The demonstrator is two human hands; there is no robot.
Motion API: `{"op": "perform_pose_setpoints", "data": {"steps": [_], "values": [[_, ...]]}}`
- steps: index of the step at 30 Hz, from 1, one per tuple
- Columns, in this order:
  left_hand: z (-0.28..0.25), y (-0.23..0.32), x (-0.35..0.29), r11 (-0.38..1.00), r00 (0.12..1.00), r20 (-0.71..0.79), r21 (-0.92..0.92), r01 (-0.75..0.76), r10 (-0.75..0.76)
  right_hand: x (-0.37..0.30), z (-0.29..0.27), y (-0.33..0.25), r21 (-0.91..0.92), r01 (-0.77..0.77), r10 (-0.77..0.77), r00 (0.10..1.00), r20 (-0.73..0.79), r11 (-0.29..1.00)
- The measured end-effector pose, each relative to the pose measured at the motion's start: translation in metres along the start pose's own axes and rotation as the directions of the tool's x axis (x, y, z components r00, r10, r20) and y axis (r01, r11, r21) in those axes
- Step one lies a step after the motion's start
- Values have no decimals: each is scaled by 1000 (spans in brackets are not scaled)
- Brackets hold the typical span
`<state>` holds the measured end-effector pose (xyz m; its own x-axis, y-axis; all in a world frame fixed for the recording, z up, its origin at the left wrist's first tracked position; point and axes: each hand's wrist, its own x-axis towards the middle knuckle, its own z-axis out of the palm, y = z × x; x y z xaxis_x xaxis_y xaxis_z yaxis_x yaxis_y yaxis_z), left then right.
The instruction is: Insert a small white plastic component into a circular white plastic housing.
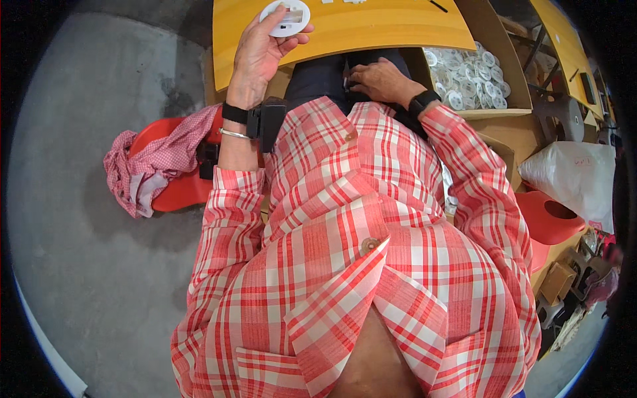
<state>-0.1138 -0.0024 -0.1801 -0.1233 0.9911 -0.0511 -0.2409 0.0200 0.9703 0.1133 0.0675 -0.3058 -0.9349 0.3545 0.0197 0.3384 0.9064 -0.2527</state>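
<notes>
One checked cloth (169,149) drapes over a red chair (182,192) on the grey floor (66,166), at far left. Beside it, a person in a plaid shirt (411,205) raises the left hand (255,56), a black strap (235,113) with a dark block and a silver bangle (235,134) circling the wrist. The hand grips a round white disc (295,14), thumb across its face, fingers curled beneath the rim. The disc appears against the left part of a yellow table (371,33); how high it is above the top cannot be told. Small white pieces (353,1) lie at the table's far side. At center, the right hand (385,81), a black band (424,101) at its wrist, rests low over dark trousers (317,79), fingers bent; whether they hold anything cannot be told. A slim black stick (436,5) lies on the table farther right. Next comes a cardboard box (511,111) heaped with clear and white discs (468,76). A second yellow table (564,40) stands beyond, and a white plastic bag (574,176) bulges nearer the person, at far right.
</notes>
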Motion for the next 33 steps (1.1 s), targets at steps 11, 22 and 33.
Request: {"op": "perform_pose_setpoints", "data": {"steps": [11, 22, 33], "values": [[-2, -4, -5, 999, 999, -26, -15, 34, -34, 31, 16, 6, -184, 108, -95, 992, 80, 977], [43, 46, -29, 980, 993, 12, -169, -110, 113, -16, -83, -18, 736, -44, 266, 945, -188, 675], [88, 88, -49, 975, 979, 41, -108, -193, 198, -46, -226, -54, 851, 329, 203, 877, -436, 409]]}}
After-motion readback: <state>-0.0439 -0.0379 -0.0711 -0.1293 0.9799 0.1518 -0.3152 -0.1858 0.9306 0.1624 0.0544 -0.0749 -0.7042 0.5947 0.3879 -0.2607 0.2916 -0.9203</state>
